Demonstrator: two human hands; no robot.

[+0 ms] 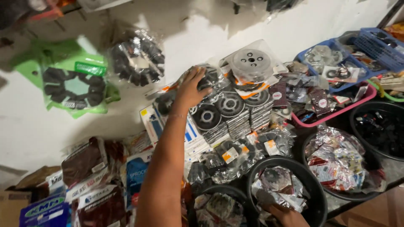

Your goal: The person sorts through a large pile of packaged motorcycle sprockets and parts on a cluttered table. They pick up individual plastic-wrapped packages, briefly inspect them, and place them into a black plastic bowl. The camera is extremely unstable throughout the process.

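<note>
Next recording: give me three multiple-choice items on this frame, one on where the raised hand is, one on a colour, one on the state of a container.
1. Where does the left hand rest?
A. On a clear-wrapped pack atop the stacks of packaged discs
B. Inside the blue basket
C. On the cardboard box

2. What colour is the backing of the hanging pack of dark rubber blocks on the wall at left?
A. Red
B. Green
C. Yellow

3. What is the state of the black round tub beside the right hand?
A. Empty
B. Turned upside down
C. Holding plastic-wrapped parts

Answers:
1 A, the fingers are spread over the wrapped pack on top of the stacks.
2 B, its card and wrap are bright green.
3 C, crinkled clear packets fill it, and the hand lies at them.
</note>
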